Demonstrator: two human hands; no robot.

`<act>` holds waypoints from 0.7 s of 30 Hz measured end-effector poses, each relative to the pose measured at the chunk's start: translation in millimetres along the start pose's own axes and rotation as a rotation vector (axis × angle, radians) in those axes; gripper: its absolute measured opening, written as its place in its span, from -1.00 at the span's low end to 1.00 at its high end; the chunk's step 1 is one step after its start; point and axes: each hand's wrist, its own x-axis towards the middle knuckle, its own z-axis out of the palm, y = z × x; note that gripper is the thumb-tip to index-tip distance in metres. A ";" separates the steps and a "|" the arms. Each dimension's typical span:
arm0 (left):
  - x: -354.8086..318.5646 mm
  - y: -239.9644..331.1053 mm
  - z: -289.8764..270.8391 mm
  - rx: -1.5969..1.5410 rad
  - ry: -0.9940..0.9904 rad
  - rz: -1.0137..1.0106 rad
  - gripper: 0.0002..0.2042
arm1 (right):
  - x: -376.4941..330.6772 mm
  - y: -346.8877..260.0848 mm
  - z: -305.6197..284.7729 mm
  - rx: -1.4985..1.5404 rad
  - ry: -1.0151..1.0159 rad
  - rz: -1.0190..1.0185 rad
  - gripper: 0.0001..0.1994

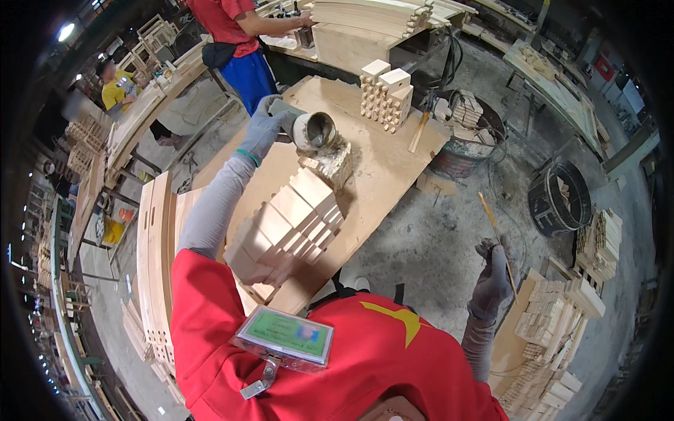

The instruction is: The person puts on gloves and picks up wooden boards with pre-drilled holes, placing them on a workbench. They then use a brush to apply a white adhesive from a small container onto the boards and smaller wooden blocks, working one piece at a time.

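My left hand, in a grey glove, is closed around the side of a metal cup with a crusted, whitish rim. The cup is tilted, its mouth facing me, just above a rough, crusted block on the board-topped table. Nearer to me on the table are pale wooden pieces stacked in stepped rows. Off to the right, past the table edge, my gloved right hand grips a thin wooden stick that points up and away. What is inside the cup is too dark to make out.
Wooden blocks with dowels stand at the table's far end, near a loose stick. Beyond its right edge are a large tub and a black bucket. Wood pieces lie stacked at right. A co-worker stands across.
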 end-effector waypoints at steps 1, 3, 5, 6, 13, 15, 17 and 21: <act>11.3 -11.1 2.7 0.016 -0.014 -0.063 -0.57 | 11.7 9.1 1.2 -0.025 -0.032 0.013 -0.73; 28.0 -32.9 3.2 0.046 -0.033 -0.192 -0.61 | 36.4 19.6 6.9 -0.046 -0.095 0.041 -0.71; 34.7 -53.1 6.6 0.039 -0.082 -0.239 -0.65 | 63.3 26.1 14.5 -0.051 -0.150 0.070 -0.69; 36.7 -61.3 3.7 -0.012 -0.122 -0.284 -0.66 | 77.7 29.3 19.0 -0.050 -0.188 0.081 -0.69; 41.1 -52.5 2.3 -0.017 -0.127 -0.403 -0.68 | 187.2 55.2 95.1 -0.109 -0.542 0.116 -0.72; 45.3 -48.5 17.9 0.035 -0.089 -0.405 -0.68 | 224.8 62.7 123.3 -0.086 -0.686 0.098 -0.74; 40.9 -45.8 16.2 0.064 -0.028 -0.402 -0.68 | 258.5 79.0 150.3 0.032 -0.799 0.163 -0.75; 27.9 -39.0 21.7 -0.036 0.117 -0.426 -0.68 | 321.7 108.1 192.3 0.012 -0.949 0.057 -0.77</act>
